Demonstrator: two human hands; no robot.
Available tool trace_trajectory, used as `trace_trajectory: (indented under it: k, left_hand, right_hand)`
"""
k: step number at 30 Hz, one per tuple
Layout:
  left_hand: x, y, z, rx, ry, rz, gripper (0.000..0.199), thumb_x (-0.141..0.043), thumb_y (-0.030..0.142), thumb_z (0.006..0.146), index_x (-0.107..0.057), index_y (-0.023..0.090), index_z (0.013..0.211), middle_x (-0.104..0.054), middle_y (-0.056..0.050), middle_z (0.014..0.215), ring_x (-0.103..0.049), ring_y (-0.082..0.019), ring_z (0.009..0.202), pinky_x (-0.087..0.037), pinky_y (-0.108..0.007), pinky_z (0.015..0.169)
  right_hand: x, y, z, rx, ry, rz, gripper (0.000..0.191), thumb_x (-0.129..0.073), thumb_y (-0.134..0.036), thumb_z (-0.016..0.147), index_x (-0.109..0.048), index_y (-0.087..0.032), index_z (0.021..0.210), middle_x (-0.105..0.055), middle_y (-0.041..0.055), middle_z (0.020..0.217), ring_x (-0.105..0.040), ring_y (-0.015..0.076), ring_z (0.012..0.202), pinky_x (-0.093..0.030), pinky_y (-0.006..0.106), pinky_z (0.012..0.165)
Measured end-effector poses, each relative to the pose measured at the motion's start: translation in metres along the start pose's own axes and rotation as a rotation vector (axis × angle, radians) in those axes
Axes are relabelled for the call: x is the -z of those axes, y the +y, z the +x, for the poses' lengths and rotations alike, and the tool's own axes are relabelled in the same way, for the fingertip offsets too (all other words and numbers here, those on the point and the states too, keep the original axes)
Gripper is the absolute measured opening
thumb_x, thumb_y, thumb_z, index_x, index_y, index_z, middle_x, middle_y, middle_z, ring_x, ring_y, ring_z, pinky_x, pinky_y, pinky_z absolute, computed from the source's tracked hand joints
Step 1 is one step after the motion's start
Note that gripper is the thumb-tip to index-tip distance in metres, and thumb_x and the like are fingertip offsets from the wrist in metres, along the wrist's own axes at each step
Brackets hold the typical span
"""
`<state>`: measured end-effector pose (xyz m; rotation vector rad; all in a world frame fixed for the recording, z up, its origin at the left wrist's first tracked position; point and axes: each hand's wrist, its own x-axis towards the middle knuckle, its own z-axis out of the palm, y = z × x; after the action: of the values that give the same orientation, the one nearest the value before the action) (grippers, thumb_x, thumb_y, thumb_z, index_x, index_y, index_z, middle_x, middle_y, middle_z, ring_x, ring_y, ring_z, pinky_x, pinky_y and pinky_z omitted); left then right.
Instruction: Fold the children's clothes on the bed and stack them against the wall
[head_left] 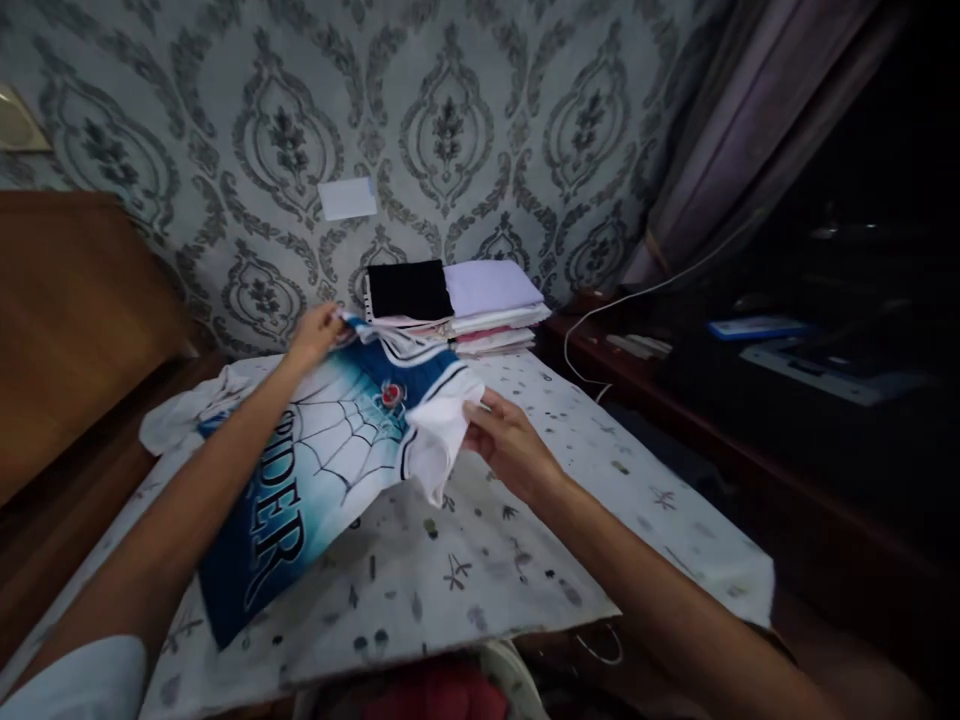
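A blue and white shirt point(337, 430) with a spider web print and dark lettering is stretched between my two hands over the cloth-covered table. My left hand point(319, 333) pinches it at the far upper corner. At the near right, the white sleeve edge is pinched by my right hand point(506, 430). The shirt's lower part hangs toward the table's near left side, partly hidden behind my left forearm. Beside its left edge lies a crumpled white cloth point(180, 408).
Folded clothes stand at the back, with a black piece point(409, 290) and a lilac piece point(495, 286) on top. The patterned tablecloth point(525, 560) drapes over the table edge. A wooden cabinet point(75, 320) stands left. A white cable point(645, 290) hangs at right.
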<state>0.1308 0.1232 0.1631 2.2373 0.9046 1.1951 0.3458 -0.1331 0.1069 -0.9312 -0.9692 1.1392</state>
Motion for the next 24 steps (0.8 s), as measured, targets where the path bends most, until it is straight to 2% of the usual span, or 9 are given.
trace_trajectory:
  k: [3,6,9,12,16,17,20,22,24]
  left_hand:
    - [-0.055,-0.037,-0.034,0.140,-0.224,-0.007,0.047,-0.062,0.027,0.077,-0.055,0.013,0.121,-0.069,-0.015,0.114,-0.065,-0.028,0.109,-0.053,-0.041,0.090]
    - [-0.072,-0.063,-0.068,0.209,-0.350,0.063,0.060,-0.058,0.030,0.080,-0.046,0.018,0.137,-0.058,-0.018,0.138,-0.055,-0.032,0.128,-0.048,-0.047,0.099]
    - [-0.061,-0.079,-0.092,0.147,-0.338,0.226,0.053,-0.049,0.031,0.084,-0.048,0.017,0.135,-0.058,-0.017,0.138,-0.055,-0.031,0.127,-0.044,-0.049,0.105]
    - [-0.033,-0.086,-0.116,0.098,-0.285,0.394,0.047,-0.043,0.033,0.087,-0.052,0.016,0.130,-0.060,-0.015,0.133,-0.055,-0.030,0.124,-0.041,-0.047,0.109]
    - [0.012,-0.072,-0.163,0.153,-0.186,0.569,0.045,-0.038,0.041,0.093,-0.053,0.015,0.127,-0.059,-0.016,0.127,-0.054,-0.031,0.122,-0.043,-0.047,0.107]
    - [0.020,-0.063,-0.176,0.174,-0.169,0.599,0.045,-0.037,0.044,0.094,-0.054,0.016,0.125,-0.059,-0.015,0.125,-0.054,-0.031,0.119,-0.044,-0.047,0.105]
    - [0.032,-0.033,-0.213,0.231,-0.224,0.607,0.043,-0.041,0.051,0.094,-0.056,0.022,0.122,-0.060,-0.011,0.120,-0.057,-0.030,0.111,-0.048,-0.044,0.097]
    - [0.030,-0.016,-0.229,0.243,-0.338,0.581,0.042,-0.049,0.053,0.091,-0.058,0.026,0.122,-0.061,-0.008,0.118,-0.058,-0.029,0.109,-0.049,-0.041,0.092]
    - [0.024,-0.006,-0.237,0.252,-0.443,0.570,0.038,-0.052,0.050,0.088,-0.061,0.026,0.117,-0.061,-0.007,0.115,-0.060,-0.028,0.104,-0.050,-0.038,0.085]
  right_hand:
    - [0.058,0.036,-0.023,-0.150,0.207,-0.309,0.037,-0.072,-0.050,0.073,-0.065,-0.018,0.092,-0.072,0.0059,0.080,-0.069,0.0179,0.070,-0.052,0.026,0.057]
    - [0.096,0.050,-0.036,-0.132,0.290,-0.599,0.033,-0.062,-0.050,0.080,-0.065,-0.019,0.092,-0.070,0.0048,0.076,-0.065,0.0179,0.068,-0.049,0.028,0.058]
    - [0.100,0.049,-0.027,-0.001,0.235,-0.863,0.029,-0.052,-0.044,0.088,-0.066,-0.020,0.096,-0.070,0.0060,0.086,-0.065,0.0200,0.079,-0.051,0.031,0.067]
    - [0.073,0.048,-0.011,0.094,0.027,-1.063,0.032,-0.053,-0.041,0.090,-0.064,-0.021,0.112,-0.069,0.0091,0.109,-0.065,0.0225,0.095,-0.053,0.035,0.080]
    - [0.037,0.058,-0.014,0.144,-0.275,-1.373,0.065,-0.075,-0.037,0.076,-0.054,-0.020,0.135,-0.060,0.0142,0.129,-0.058,0.0318,0.114,-0.049,0.047,0.095]
    - [0.033,0.062,-0.017,0.155,-0.296,-1.427,0.062,-0.075,-0.033,0.077,-0.055,-0.018,0.134,-0.060,0.0152,0.129,-0.056,0.0328,0.116,-0.049,0.048,0.095]
    - [0.033,0.069,-0.023,0.153,-0.272,-1.497,0.029,-0.054,-0.014,0.088,-0.065,-0.016,0.115,-0.065,0.0139,0.114,-0.061,0.0273,0.105,-0.051,0.040,0.089]
    - [0.039,0.069,-0.022,0.138,-0.239,-1.483,0.029,-0.043,-0.005,0.089,-0.067,-0.017,0.102,-0.067,0.0119,0.102,-0.064,0.0234,0.095,-0.052,0.035,0.082]
    - [0.047,0.060,-0.019,0.147,-0.234,-1.440,0.030,-0.042,-0.005,0.088,-0.067,-0.017,0.098,-0.068,0.0104,0.099,-0.065,0.0218,0.090,-0.052,0.033,0.079]
